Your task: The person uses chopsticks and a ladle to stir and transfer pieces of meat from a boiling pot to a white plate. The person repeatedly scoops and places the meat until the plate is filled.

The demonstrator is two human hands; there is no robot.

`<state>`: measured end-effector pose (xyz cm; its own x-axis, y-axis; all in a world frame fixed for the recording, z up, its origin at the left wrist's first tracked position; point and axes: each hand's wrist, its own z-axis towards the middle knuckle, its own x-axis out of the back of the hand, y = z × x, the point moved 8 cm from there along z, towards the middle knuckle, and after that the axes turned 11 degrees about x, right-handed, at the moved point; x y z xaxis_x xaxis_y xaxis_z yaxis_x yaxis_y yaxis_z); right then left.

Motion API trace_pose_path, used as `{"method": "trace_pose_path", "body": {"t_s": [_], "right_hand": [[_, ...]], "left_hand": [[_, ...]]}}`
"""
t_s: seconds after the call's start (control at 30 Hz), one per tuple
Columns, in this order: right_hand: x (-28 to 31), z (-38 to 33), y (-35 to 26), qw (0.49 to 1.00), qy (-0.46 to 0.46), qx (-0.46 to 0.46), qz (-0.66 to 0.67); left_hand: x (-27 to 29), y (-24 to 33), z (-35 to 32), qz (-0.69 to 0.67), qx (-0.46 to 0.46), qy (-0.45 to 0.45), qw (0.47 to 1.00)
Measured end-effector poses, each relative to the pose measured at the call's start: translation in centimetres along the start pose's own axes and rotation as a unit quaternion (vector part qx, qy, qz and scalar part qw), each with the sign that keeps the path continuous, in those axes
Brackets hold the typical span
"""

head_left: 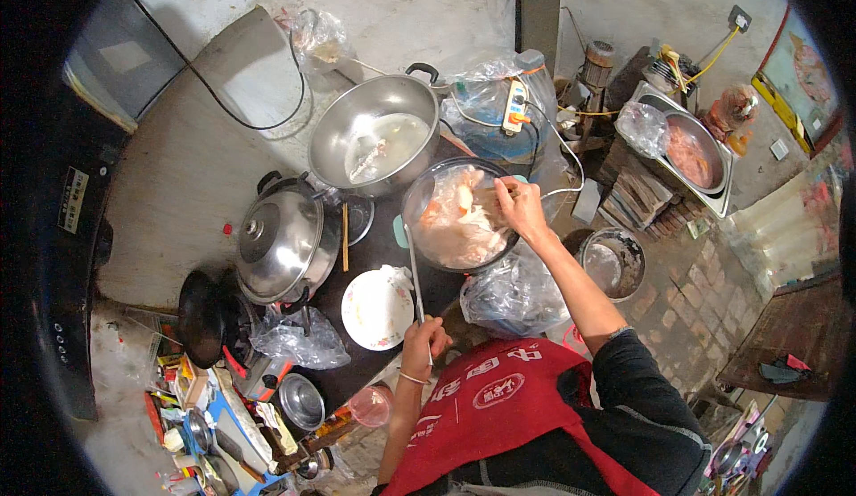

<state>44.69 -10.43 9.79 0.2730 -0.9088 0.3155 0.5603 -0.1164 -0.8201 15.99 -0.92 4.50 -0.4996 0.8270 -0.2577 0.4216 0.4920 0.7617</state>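
Red apron (526, 425) faces pot (431, 174), dark table (376, 251), brick floor (695, 295).

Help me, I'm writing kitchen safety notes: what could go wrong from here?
The right hand reaches over the dark-rimmed pot; if that is hot, a burn is possible. A plastic bag close beside it could melt. The power strip is nearby, so splashes might reach it.

Utensil (415, 273): smooth metal. Basin (332, 139) and pot lid (278, 239): shiny metal. Plate (374, 310): glossy, ceramic-looking. Bag (513, 298): crinkly clear plastic. Apron (513, 434): matt cloth.
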Motion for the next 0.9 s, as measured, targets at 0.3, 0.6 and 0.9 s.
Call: {"method": "trace_pose_path", "body": {"t_s": [0.3,0.6,0.9], "right_hand": [[-3.7,1.1,1.4,0.999,-0.030,-0.015,0.043],[1.9,-1.4,2.6,0.991,0.029,-0.067,0.109],[4.2,-1.9,5.4,0.990,0.062,-0.082,0.092]], "left_hand": [[1.0,-0.3,-0.3,-0.010,-0.013,0.000,1.000],[0.3,0.3,-0.4,-0.011,-0.025,-0.010,1.000],[-0.7,0.0,0.6,-0.027,0.000,-0.047,0.999]]}}
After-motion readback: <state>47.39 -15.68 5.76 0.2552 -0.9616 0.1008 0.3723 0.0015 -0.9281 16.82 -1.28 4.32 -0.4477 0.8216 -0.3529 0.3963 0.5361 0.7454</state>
